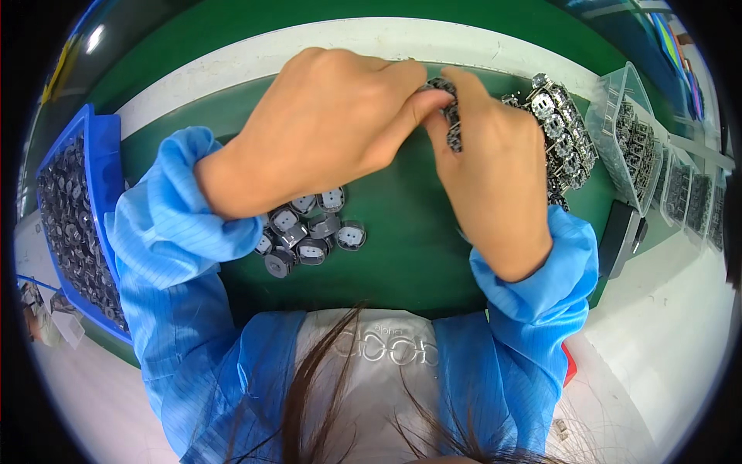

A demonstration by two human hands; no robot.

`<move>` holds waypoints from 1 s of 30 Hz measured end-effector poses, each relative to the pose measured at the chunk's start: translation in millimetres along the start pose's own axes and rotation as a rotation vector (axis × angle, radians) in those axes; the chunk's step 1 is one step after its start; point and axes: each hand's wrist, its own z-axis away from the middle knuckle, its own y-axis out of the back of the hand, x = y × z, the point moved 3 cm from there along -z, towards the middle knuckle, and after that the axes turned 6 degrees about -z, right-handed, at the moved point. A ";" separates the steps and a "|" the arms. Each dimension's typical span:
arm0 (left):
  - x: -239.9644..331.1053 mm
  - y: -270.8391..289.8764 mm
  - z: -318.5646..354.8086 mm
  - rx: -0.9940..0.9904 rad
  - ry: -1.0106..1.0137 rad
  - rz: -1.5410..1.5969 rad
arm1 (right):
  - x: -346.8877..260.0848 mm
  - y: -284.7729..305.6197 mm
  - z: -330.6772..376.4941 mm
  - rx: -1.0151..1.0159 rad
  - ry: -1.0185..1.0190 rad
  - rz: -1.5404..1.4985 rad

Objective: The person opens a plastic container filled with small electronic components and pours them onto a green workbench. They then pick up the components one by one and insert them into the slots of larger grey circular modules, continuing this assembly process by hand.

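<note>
Pinching one stack of small dark parts (pixel 450 116), left hand (pixel 325 131) and right hand (pixel 495 178) meet.

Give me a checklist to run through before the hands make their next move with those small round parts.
1. Both hands on the part: ok. Left hand and right hand pinch a small dark part together.
2. Part seated correctly: cannot tell, fingers cover it.
3. Loose round parts within reach on the green mat: ok.
4. Blue bin stocked: ok.
5. Stacked parts beside the right hand, clear of the clear trays: ok.
</note>
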 end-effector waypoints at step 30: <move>-12.1 -1.9 -7.3 -0.366 0.003 0.453 | 31.9 25.2 -5.9 0.112 -0.029 -1.406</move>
